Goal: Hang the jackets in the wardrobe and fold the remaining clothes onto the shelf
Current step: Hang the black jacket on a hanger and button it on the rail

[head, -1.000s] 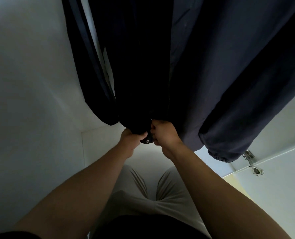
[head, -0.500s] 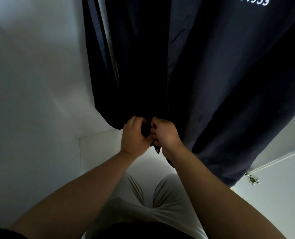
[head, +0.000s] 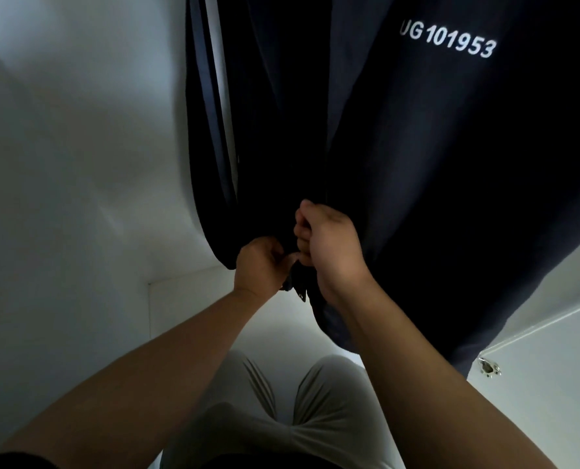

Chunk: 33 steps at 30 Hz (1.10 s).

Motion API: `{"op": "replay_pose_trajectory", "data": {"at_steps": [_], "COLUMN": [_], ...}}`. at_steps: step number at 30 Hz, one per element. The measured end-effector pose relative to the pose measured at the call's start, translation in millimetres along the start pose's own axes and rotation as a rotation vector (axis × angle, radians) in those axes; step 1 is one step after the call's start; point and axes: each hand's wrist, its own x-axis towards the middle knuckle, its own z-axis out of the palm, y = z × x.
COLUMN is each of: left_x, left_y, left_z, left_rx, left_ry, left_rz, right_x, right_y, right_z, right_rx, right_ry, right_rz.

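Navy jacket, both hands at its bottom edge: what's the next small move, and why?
Probably slide the right hand up the front while the left hand holds the bottom taut: both pinch the hanging jacket at its front edges, low down, seemingly fastening it.

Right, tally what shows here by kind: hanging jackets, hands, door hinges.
Hanging jackets: 1 for sure, the navy jacket printed UG 101953; the striped dark piece left of it may be its sleeve.
Hands: 2, left hand and right hand, both gripping the jacket's lower front.
Door hinges: 1, the metal hinge.
Total: 4.
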Motion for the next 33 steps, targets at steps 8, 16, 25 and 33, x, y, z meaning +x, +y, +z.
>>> {"op": "replay_pose_trajectory", "data": {"at_steps": [8, 16, 25, 33], "left_x": [26, 45, 63, 79], "left_y": [66, 72, 118, 129], "left_z": [-23, -37, -60, -72], "left_rx": [-0.095, -0.060, -0.159, -0.175], "left_ry": [0.177, 0.097, 0.180, 0.136], "left_rz": [0.200, 0.267, 0.482, 0.452], "right_x": [-6, -12, -24, -31], "right_y": [-11, -63, -83, -116], "right_z": [-7, -11, -9, -12], "right_rx": [0.044, -0.026, 0.060, 0.013], "right_ry": [0.002, 0.025, -0.028, -0.002], "right_rz": [0.003, -0.135, -0.190, -0.328]}}
